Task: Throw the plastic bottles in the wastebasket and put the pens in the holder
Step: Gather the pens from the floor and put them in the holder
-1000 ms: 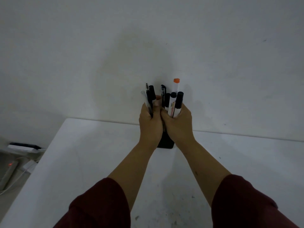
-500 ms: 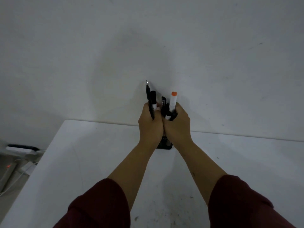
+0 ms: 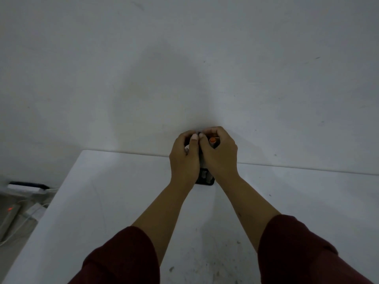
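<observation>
A black mesh pen holder (image 3: 205, 178) stands on the white table (image 3: 102, 191) near its far edge, by the wall. My left hand (image 3: 183, 160) and my right hand (image 3: 219, 155) are cupped together over its top, fingers curled around the pens. Only the orange cap of one marker (image 3: 212, 139) and a bit of a white pen end show between the fingers; the other pens are hidden. The holder's lower part shows between my wrists. No plastic bottles or wastebasket are in view.
A plain white wall rises right behind the table. At the far left, below the table's edge, lie a power strip with a red light (image 3: 9, 210), white cables and a dark-and-white box (image 3: 26, 186).
Both hands have pressed downward together, and the pens that stood tall above my fists have sunk into the holder until only the orange cap shows.
</observation>
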